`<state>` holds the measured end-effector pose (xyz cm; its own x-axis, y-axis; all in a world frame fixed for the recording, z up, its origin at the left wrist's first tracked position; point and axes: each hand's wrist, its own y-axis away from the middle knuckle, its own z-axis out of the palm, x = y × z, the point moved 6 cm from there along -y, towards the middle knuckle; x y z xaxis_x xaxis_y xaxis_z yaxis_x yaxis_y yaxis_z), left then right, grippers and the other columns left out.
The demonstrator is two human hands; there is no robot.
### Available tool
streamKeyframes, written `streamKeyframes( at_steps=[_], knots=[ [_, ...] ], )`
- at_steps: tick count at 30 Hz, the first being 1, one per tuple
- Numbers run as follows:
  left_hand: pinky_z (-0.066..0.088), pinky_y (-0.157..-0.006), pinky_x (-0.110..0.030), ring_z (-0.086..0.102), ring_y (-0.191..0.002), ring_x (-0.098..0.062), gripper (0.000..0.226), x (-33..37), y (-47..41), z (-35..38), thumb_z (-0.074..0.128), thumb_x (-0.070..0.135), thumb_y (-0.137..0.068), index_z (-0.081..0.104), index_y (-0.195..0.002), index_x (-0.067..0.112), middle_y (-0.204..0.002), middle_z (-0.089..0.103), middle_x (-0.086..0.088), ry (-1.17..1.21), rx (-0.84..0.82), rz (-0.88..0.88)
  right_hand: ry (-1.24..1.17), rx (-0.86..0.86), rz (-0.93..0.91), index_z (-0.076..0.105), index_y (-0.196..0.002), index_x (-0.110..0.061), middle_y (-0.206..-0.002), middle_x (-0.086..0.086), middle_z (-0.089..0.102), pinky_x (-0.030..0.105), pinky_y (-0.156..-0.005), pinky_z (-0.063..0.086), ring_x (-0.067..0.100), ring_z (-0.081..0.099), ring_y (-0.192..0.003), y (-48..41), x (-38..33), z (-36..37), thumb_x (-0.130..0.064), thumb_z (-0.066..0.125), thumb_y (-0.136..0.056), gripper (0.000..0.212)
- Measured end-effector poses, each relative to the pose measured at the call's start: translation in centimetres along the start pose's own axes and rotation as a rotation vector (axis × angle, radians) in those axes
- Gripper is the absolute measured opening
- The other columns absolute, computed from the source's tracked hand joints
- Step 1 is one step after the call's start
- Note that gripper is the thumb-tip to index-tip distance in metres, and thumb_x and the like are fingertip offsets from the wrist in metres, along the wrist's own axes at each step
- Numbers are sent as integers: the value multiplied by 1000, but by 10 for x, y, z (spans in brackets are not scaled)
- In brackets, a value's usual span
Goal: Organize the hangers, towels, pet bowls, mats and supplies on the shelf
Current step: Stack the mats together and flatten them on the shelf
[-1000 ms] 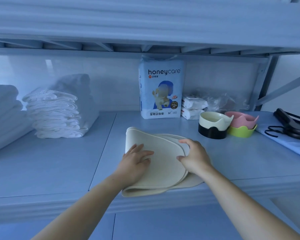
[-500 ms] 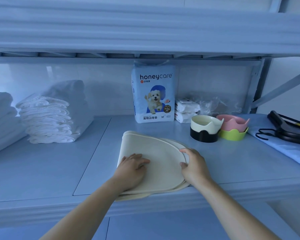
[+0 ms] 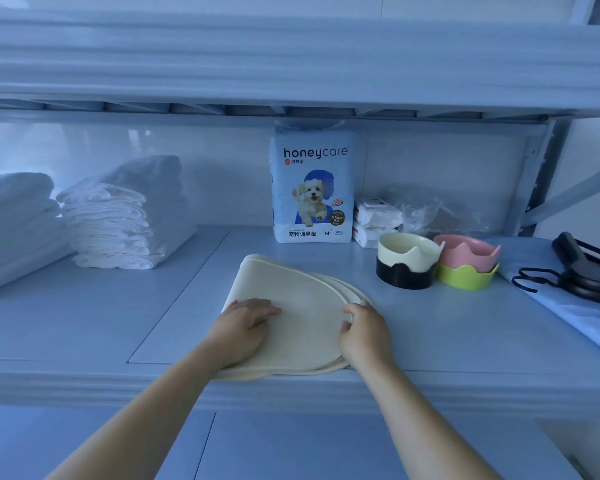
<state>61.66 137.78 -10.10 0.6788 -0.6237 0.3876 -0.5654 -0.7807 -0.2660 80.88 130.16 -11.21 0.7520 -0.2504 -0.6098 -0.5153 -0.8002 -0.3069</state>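
A stack of cream mats (image 3: 291, 303) lies on the shelf (image 3: 118, 327) near its front edge, slightly overhanging it. My left hand (image 3: 239, 327) rests flat on the top mat with fingers spread. My right hand (image 3: 362, 332) curls around the stack's right rim. Folded white towels (image 3: 115, 223) are piled at the left. A cream bowl (image 3: 407, 254) sits in a black bowl (image 3: 402, 277), and a pink bowl (image 3: 466, 252) sits in a green one (image 3: 465, 277). Black hangers (image 3: 582, 268) lie at the far right.
A honeycare pet-pad pack (image 3: 312, 188) stands at the back, with white wipe packs (image 3: 374, 220) and a clear plastic bag (image 3: 426, 213) beside it. Another towel pile (image 3: 11, 223) fills the far left. An upper shelf (image 3: 291, 64) hangs overhead. A diagonal frame brace (image 3: 575, 192) runs at right.
The mats have slid a little further onto the shelf, with less overhang at the front edge. Both hands stayed on the stack while the view shifted.
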Motion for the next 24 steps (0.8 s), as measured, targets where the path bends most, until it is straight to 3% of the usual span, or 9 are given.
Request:
streamKeyframes(
  at_steps=[4,7,11,14,18,24],
  knots=[
    [12,-108,-18,29,-136,-9,37,2,0,0,39,16,-97,54,-129,28,-144,41,7,-51,-7,1,0,-25,-47,54,-125,-13,-141,5,41,26,-94,39,20,44,-126,-1,-2,4,-15,45,-91,36],
    [15,-101,-11,35,-131,-8,36,1,0,-1,41,12,-96,59,-123,27,-137,48,11,-8,21,-4,-20,-57,-96,55,-125,-13,-145,3,39,27,-102,35,17,36,-133,0,-3,6,-19,48,-91,35],
    [30,-94,-13,47,-119,-10,34,-2,3,-2,47,7,-90,67,-106,29,-113,53,22,129,51,-33,-17,-83,-162,58,-120,-17,-133,-4,52,36,-109,29,15,45,-125,2,-7,8,-25,53,-90,32],
    [30,-87,-3,49,-113,-4,37,-2,1,-7,46,3,-88,67,-96,33,-117,54,18,277,10,-44,-1,-137,-187,57,-121,-21,-130,-6,53,38,-109,30,14,47,-123,-4,-10,8,-30,56,-87,34],
    [34,-91,-17,49,-115,-3,36,-12,-16,-27,48,7,-90,67,-96,37,-121,54,19,415,-4,-56,10,-184,-220,56,-123,-21,-132,-4,52,23,-98,35,14,47,-123,-27,-14,-2,-27,59,-87,37],
    [38,-84,-22,51,-112,-12,30,-53,-53,-46,51,16,-87,63,-105,36,-126,50,10,228,67,-151,60,-279,-276,58,-121,-24,-135,-6,51,24,-101,36,12,46,-125,-62,-35,19,-28,62,-85,36]
  ],
)
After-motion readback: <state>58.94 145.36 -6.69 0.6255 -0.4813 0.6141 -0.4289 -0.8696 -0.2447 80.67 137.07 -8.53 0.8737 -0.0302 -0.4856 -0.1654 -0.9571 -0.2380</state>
